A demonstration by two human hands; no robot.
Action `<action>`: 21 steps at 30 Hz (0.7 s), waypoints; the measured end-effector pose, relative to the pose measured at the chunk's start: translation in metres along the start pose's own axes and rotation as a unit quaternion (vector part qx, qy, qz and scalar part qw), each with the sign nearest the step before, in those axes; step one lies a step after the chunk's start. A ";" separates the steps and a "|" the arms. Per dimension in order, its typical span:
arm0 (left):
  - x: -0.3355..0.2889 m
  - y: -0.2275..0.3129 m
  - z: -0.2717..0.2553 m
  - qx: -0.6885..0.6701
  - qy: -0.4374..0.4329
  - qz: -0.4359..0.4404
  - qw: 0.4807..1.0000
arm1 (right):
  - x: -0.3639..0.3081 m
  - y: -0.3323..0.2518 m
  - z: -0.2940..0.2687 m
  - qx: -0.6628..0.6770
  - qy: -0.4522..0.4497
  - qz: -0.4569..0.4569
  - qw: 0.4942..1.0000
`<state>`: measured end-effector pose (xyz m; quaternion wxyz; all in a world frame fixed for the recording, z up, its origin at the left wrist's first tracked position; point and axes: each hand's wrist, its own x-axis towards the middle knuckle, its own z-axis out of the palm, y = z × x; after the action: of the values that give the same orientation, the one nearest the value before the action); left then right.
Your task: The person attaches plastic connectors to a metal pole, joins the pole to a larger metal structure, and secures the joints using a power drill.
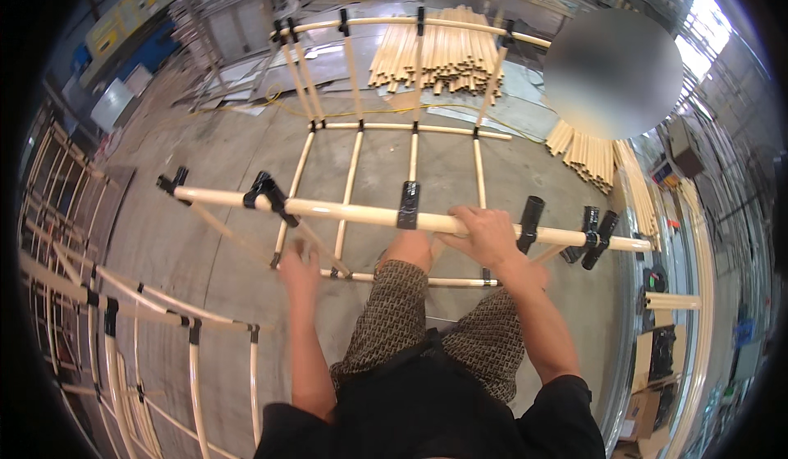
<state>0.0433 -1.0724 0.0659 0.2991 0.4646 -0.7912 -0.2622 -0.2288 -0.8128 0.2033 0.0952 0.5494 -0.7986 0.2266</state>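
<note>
A long cream pipe (345, 210) with black joints runs crosswise in front of me, part of a pipe frame. My right hand (486, 236) is wrapped over this pipe, right of the black middle joint (409, 205). Lower on the left, my left hand (300, 267) is smeared by motion, beside a slanting cream pipe (318, 242); whether it touches it I cannot tell. At the right end of the crosswise pipe several black joints (602, 239) are fitted. A double black joint (269, 196) sits toward its left end.
More of the frame, with a far top rail (377, 22), stands ahead over the concrete floor (222, 151). Another pipe frame (194, 369) is close on my left. Piles of cream pipes (439, 53) lie at the back. A blurred round patch (614, 73) hides part of the upper right.
</note>
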 end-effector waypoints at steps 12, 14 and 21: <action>-0.038 0.206 0.050 -0.683 -0.231 -0.144 0.678 | -0.008 0.001 -0.005 0.031 0.009 -0.008 0.999; -0.040 0.202 0.052 -0.687 -0.223 -0.147 0.676 | -0.017 -0.019 -0.025 0.055 0.121 -0.017 0.991; -0.045 0.212 0.054 -0.686 -0.170 -0.158 0.690 | -0.143 0.007 -0.021 0.211 0.233 0.327 0.891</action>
<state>-0.1009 -0.9338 0.1657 0.3491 0.1965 -0.3433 -0.8495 -0.1829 -0.6818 0.1622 0.0810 0.1958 -0.8212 0.5299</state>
